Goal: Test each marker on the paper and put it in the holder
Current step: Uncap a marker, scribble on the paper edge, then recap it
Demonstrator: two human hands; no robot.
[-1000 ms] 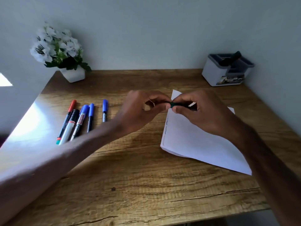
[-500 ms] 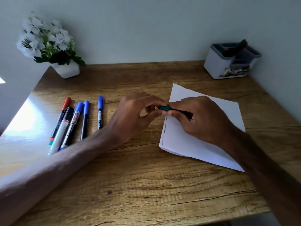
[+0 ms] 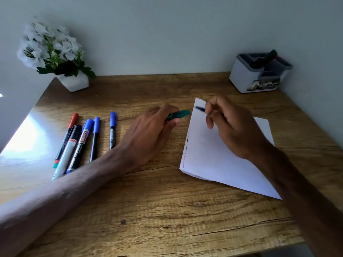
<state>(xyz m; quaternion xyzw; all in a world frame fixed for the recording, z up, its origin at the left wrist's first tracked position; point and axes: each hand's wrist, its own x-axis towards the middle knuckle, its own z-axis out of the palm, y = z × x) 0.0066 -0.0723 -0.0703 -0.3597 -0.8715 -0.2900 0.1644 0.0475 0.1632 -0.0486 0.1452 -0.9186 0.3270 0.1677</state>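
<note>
I see a green cap (image 3: 179, 114), white paper (image 3: 213, 154), brown wood-grain worktop (image 3: 157, 210), grey-rimmed white holder (image 3: 245, 78), white flowers (image 3: 48, 45).

Bare desk (image 3: 167, 210) open in front, marker row (image 3: 87, 140) blocking left, holder (image 3: 259, 75) filling far-right corner

Both forearms are bare to the frame edge (no sleeve showing), left hand (image 3: 148, 134) and right hand (image 3: 235, 130) ungloved
</note>
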